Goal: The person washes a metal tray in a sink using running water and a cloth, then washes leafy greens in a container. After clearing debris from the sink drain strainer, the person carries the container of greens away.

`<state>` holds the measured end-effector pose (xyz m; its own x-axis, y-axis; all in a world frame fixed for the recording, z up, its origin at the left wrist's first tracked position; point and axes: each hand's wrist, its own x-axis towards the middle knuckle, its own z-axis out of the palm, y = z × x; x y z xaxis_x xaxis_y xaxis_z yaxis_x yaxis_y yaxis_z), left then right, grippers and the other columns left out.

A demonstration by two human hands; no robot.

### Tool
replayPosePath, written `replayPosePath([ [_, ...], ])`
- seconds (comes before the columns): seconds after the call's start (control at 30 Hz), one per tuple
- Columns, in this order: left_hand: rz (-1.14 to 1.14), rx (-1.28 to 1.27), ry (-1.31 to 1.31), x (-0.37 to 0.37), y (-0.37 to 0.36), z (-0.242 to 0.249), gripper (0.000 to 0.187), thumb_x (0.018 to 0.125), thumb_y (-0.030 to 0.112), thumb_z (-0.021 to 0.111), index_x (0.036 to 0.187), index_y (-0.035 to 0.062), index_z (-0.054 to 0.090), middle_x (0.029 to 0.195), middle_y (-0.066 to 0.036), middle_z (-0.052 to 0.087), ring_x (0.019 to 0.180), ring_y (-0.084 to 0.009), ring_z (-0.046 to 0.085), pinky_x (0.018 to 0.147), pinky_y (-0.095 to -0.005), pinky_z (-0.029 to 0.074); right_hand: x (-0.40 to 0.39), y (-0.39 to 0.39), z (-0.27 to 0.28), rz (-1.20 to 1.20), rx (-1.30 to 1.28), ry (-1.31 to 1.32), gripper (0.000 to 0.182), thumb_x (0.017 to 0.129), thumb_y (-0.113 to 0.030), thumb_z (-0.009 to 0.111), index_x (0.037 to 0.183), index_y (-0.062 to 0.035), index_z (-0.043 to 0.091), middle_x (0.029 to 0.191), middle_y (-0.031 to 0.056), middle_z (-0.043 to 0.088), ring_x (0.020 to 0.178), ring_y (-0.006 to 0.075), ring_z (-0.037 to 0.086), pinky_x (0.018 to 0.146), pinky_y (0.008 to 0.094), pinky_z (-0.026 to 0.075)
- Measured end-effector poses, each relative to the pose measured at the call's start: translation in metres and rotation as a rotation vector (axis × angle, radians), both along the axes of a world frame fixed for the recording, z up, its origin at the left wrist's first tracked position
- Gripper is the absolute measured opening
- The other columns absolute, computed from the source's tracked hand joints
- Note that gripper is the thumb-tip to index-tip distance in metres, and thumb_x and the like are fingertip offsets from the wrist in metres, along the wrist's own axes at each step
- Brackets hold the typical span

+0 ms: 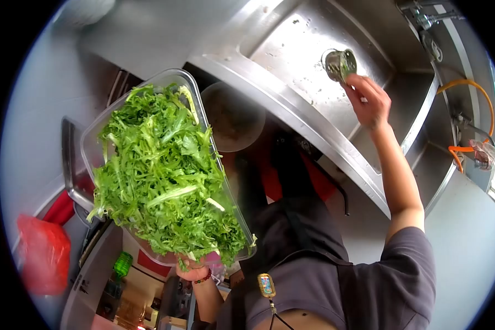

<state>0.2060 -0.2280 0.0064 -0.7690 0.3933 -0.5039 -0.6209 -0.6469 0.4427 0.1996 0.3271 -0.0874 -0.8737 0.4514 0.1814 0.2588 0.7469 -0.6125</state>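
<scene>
My left hand (193,269) grips the near edge of a clear plastic tub (190,82), its fingers partly hidden below the rim. Loose leafy greens (165,176) with pale stems are heaped high in the tub, and some hang over its sides. My right hand (368,99) reaches over the steel sink (291,60) and pinches a metal sink strainer basket (342,64). The strainer is tilted above the sink floor, beside the drain, with some green bits inside. Small dark and green scraps dot the wet sink floor.
Below the sink edge stands a round bucket (234,118). A red plastic bag (43,256) lies at the left, near a metal pan (74,159). An orange hose (473,85) and a faucet (429,19) are at the right. Another basin (429,143) adjoins the sink.
</scene>
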Motion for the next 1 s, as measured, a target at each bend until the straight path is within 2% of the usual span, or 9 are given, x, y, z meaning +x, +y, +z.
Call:
replayPosePath([
  [0.1,-0.045,-0.155,0.038,0.000,0.004,0.001,0.050,0.090,0.026,0.035,0.137,0.0091,0.034,0.138,-0.012,0.039,0.127,-0.0341,0.035,0.106,-0.0582,0.016,0.004,-0.022,0.062,0.052,-0.229,0.039,0.013,0.072,0.010,0.066,0.083,0.0029,0.062,0.082,0.0087,0.063,0.065,0.0114,0.058,0.056,0.0211,0.047],
  [0.23,-0.055,-0.148,0.107,-0.003,0.015,0.010,0.046,0.094,0.025,0.033,0.136,0.0074,0.035,0.142,-0.013,0.032,0.127,-0.0356,0.034,0.104,-0.0583,0.022,-0.005,-0.071,0.061,-0.162,-1.116,-0.014,0.014,0.076,0.004,0.066,0.089,0.0028,0.060,0.087,0.0082,0.063,0.071,0.0133,0.062,0.062,0.0250,0.053],
  [0.33,-0.051,-0.120,0.075,-0.007,0.021,0.016,0.045,0.095,0.026,0.028,0.135,0.0065,0.037,0.130,-0.014,0.048,0.125,-0.0353,0.037,0.104,-0.0552,0.024,-0.015,-0.108,-0.019,-0.264,-1.571,-0.046,0.015,0.086,-0.011,0.060,0.095,0.0015,0.057,0.088,0.0088,0.060,0.070,0.0123,0.057,0.063,0.0249,0.048],
  [0.43,0.007,-0.050,-0.057,-0.006,0.021,0.023,0.045,0.096,0.027,0.026,0.133,0.0057,0.039,0.115,-0.012,0.059,0.121,-0.0335,0.042,0.102,-0.0549,0.028,-0.021,-0.156,-0.160,-0.948,-2.378,0.140,0.012,0.096,-0.012,0.039,0.098,-0.0049,0.048,0.068,-0.0004,0.039,0.059,0.0099,0.039,0.052,0.0217,0.034],
  [0.63,-0.091,-0.014,-0.108,0.009,-0.018,0.013,0.049,0.094,0.028,0.023,0.137,0.0087,0.035,0.111,-0.008,0.062,0.115,-0.0303,0.049,0.104,-0.0556,0.025,-0.055,-0.177,-0.215,-1.238,-2.488,0.158,0.014,0.097,-0.018,0.034,0.092,-0.0078,0.043,0.071,0.0016,0.036,0.055,0.0103,0.033,0.049,0.0225,0.029],
  [0.73,-0.069,-0.018,-0.051,0.012,-0.011,0.005,0.048,0.092,0.027,0.026,0.136,0.0087,0.037,0.115,-0.011,0.060,0.113,-0.0289,0.050,0.101,-0.0551,0.029,-0.062,-0.169,-0.204,-0.766,-2.638,0.301,0.013,0.096,-0.017,0.039,0.098,-0.0066,0.047,0.080,0.0017,0.044,0.058,0.0103,0.035,0.054,0.0235,0.032],
  [0.87,0.023,-0.286,-0.107,0.019,-0.009,0.009,0.047,0.088,0.024,0.035,0.132,0.0073,0.043,0.131,-0.014,0.046,0.116,-0.0331,0.047,0.096,-0.0554,0.036,-0.034,-0.189,-0.249,-0.650,-2.591,0.432,0.014,0.094,-0.016,0.046,0.103,-0.0070,0.052,0.086,0.0015,0.052,0.065,0.0105,0.045,0.057,0.0238,0.040],
  [0.93,0.016,-0.218,-0.114,0.021,-0.010,0.012,0.047,0.088,0.024,0.035,0.131,0.0068,0.044,0.132,-0.014,0.046,0.114,-0.0332,0.049,0.096,-0.0560,0.035,-0.017,-0.202,-0.275,-1.279,-1.951,-0.249,0.017,0.090,-0.014,0.053,0.105,-0.0054,0.055,0.094,0.0028,0.058,0.076,0.0121,0.055,0.062,0.0257,0.047],
  [1.0,-0.009,-0.131,-0.098,0.018,-0.015,0.009,0.046,0.088,0.025,0.035,0.130,0.0063,0.046,0.133,-0.015,0.045,0.112,-0.0332,0.051,0.097,-0.0566,0.034,-0.019,-0.207,-0.272,-1.144,-1.933,-0.192,0.020,0.088,-0.016,0.058,0.104,-0.0051,0.056,0.093,0.0050,0.059,0.075,0.0135,0.057,0.061,0.0243,0.047],
])
